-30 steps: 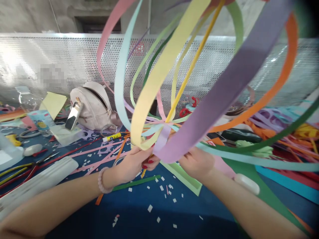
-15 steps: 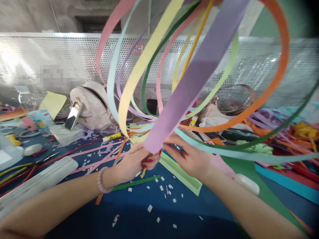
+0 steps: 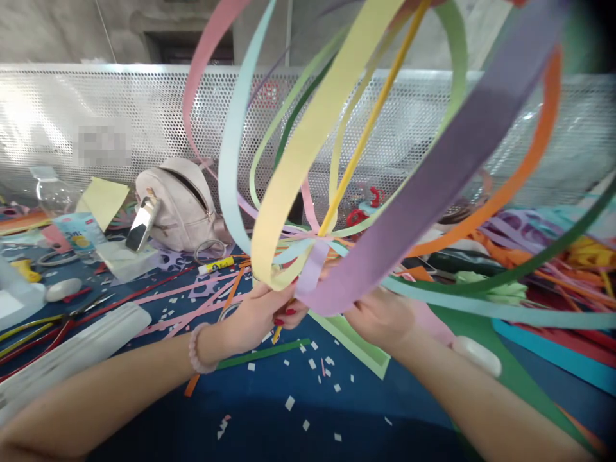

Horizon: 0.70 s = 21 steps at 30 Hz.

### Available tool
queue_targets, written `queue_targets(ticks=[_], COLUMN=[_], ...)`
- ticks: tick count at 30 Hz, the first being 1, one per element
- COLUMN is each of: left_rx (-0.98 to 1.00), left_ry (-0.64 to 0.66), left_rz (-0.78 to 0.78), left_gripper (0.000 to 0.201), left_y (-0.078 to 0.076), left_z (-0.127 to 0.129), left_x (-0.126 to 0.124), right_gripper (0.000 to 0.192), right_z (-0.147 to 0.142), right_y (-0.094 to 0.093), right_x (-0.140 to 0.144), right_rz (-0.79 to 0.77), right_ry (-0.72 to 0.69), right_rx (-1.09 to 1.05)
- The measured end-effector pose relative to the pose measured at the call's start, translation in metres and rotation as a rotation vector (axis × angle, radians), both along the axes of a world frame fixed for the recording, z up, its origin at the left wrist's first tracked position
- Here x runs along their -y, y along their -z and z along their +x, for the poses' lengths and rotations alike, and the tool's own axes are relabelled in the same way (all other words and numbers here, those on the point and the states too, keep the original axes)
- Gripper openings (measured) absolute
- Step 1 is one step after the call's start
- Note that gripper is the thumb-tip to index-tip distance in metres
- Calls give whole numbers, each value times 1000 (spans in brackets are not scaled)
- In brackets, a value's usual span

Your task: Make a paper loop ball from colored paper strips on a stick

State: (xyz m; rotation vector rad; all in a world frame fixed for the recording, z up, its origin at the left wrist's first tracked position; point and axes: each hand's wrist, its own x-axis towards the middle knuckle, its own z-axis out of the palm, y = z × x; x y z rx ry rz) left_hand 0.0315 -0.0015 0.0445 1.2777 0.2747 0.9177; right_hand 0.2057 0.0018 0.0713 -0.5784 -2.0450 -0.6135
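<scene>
Item, far left: bottle (image 3: 51, 192), scissors (image 3: 81, 308), white tube (image 3: 77, 350) on the blue table (image 3: 269, 417). Next: pale bag (image 3: 180, 205), glue stick (image 3: 216, 264), loose strips and paper bits. Centre: left hand (image 3: 262, 314), fingers clenched on the lower end of a yellow stick (image 3: 370, 119), which rises up and to the right through a ball of looped paper strips. Strips gathered at a hub (image 3: 317, 247) on the stick, just above the left fingertips. Purple strip (image 3: 433, 186), broadest, curves down to end between both hands. Right hand (image 3: 380, 317), fingers pinching that strip's lower end, touching it just right of the hub. Handling note: probably best to keep the stick steady and bring the strip's end flat to the hub without creasing. Far right: heap of coloured offcuts (image 3: 553, 256).
</scene>
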Motion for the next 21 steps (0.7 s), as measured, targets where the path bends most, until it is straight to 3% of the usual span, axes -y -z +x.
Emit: queue_targets(ticks=[5,13,21], left_rx=[-37,-89,-59], left_ry=[-12,-27,-64], left_rz=[4,29,36], left_gripper=[41,44,38], left_y=[-4,0,1], left_z=[0,-3,-2], left_x=[3,2,0], right_gripper=[21,28,17], right_z=[1,3,3], right_y=[6,1,7], right_x=[-5,-6,-6], right_rz=[-179,-337,-170], right_ry=[-50,-178,-41], right_rx=[2,97,-58])
